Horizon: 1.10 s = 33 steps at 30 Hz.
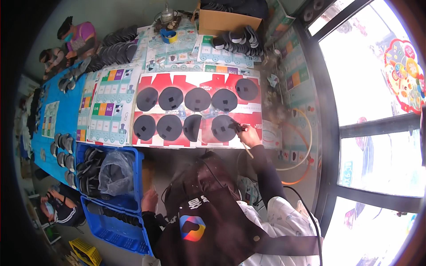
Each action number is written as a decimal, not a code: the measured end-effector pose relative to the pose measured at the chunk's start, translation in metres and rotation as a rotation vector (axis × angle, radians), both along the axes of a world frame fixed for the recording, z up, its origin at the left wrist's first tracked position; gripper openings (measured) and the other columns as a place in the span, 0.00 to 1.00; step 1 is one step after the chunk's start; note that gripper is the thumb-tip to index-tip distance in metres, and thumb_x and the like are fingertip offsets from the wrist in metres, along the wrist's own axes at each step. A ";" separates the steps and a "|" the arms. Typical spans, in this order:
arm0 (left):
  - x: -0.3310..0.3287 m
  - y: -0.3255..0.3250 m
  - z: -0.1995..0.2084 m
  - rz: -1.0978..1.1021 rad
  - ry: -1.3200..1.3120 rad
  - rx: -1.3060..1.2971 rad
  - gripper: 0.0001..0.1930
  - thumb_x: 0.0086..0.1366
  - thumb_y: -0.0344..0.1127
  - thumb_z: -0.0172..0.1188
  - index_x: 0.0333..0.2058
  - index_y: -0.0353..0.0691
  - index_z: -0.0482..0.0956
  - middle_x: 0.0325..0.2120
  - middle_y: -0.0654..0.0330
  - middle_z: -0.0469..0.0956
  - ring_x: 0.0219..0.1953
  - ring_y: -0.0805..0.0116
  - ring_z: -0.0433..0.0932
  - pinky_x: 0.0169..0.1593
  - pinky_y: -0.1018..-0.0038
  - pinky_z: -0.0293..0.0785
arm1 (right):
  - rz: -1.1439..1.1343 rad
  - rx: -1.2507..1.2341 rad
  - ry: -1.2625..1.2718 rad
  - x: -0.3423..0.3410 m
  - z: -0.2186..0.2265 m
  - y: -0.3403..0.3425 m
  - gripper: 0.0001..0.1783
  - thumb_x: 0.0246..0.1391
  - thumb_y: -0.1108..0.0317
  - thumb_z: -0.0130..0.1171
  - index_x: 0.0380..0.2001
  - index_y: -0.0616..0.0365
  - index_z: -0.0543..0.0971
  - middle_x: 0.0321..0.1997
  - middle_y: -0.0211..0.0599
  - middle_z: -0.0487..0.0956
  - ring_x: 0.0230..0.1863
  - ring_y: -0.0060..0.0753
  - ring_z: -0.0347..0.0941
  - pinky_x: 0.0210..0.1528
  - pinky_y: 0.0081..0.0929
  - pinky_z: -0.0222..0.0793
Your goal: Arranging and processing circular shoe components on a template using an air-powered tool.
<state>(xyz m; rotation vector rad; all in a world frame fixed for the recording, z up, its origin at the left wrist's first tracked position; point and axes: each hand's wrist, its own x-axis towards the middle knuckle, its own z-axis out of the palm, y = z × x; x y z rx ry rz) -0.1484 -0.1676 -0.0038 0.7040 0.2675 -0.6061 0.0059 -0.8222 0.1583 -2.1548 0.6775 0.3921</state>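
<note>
My right hand (250, 135) is closed around a small dark spray gun (240, 128) with a pale hose (247, 150) trailing from it. Its tip points at a dark grey round pad (220, 131) with a small black square, in the near row. Beside that pad lies a folded one (192, 128). Several more round pads (197, 98) lie flat in two rows on red-and-white cardboard (155, 81). Down by the table's front edge, my left hand (149, 200) hangs next to a blue crate, its fingers curled; what they hold, if anything, is too small to make out.
A blue crate (138, 173) holds dark pieces and a clear plastic bag (116, 172); another blue crate (120, 237) stands nearer. Stacked dark pads (117, 54), a cardboard box (226, 23) and a tape roll (168, 36) sit farther back. Co-workers (82, 37) are at the left. An orange hose (306, 166) curves rightward.
</note>
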 end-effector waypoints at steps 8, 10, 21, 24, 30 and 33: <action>0.044 -0.036 0.004 0.010 0.214 0.306 0.14 0.71 0.37 0.52 0.52 0.41 0.74 0.43 0.56 0.80 0.41 0.62 0.80 0.42 0.70 0.77 | 0.057 0.026 -0.072 0.005 0.003 -0.001 0.13 0.51 0.68 0.57 0.38 0.64 0.80 0.23 0.39 0.79 0.23 0.31 0.77 0.31 0.32 0.74; 0.083 -0.068 0.005 -0.067 0.194 0.513 0.13 0.70 0.36 0.56 0.50 0.42 0.76 0.38 0.57 0.82 0.35 0.65 0.81 0.37 0.72 0.78 | 0.112 0.121 0.007 0.011 0.012 0.001 0.13 0.53 0.68 0.59 0.39 0.66 0.80 0.22 0.37 0.77 0.22 0.28 0.76 0.29 0.30 0.73; 0.240 -0.328 0.017 -0.430 -0.790 1.299 0.21 0.60 0.27 0.59 0.53 0.38 0.74 0.39 0.52 0.80 0.39 0.55 0.81 0.46 0.63 0.77 | 0.025 0.106 0.030 -0.003 0.053 -0.007 0.22 0.46 0.65 0.61 0.47 0.60 0.81 0.38 0.57 0.82 0.44 0.57 0.80 0.46 0.44 0.72; 0.243 -0.371 0.030 -0.659 -0.936 1.167 0.18 0.60 0.25 0.57 0.51 0.37 0.76 0.41 0.51 0.78 0.41 0.53 0.80 0.48 0.63 0.76 | 0.131 0.075 -0.058 0.004 0.033 -0.007 0.19 0.57 0.64 0.49 0.47 0.59 0.81 0.36 0.63 0.80 0.44 0.65 0.77 0.45 0.49 0.71; 0.248 -0.333 0.034 -0.853 -0.459 0.796 0.15 0.71 0.35 0.55 0.53 0.36 0.76 0.40 0.59 0.83 0.40 0.70 0.81 0.44 0.72 0.77 | 0.000 -0.064 -0.082 0.016 0.020 -0.009 0.16 0.60 0.60 0.51 0.42 0.59 0.81 0.36 0.63 0.80 0.44 0.67 0.76 0.46 0.54 0.72; 0.250 -0.264 0.038 -0.750 -0.242 0.788 0.18 0.72 0.39 0.55 0.56 0.38 0.74 0.45 0.60 0.82 0.41 0.72 0.81 0.42 0.77 0.76 | 0.005 -0.052 -0.013 0.011 0.016 -0.016 0.15 0.58 0.63 0.52 0.43 0.59 0.81 0.36 0.63 0.80 0.45 0.67 0.76 0.47 0.54 0.71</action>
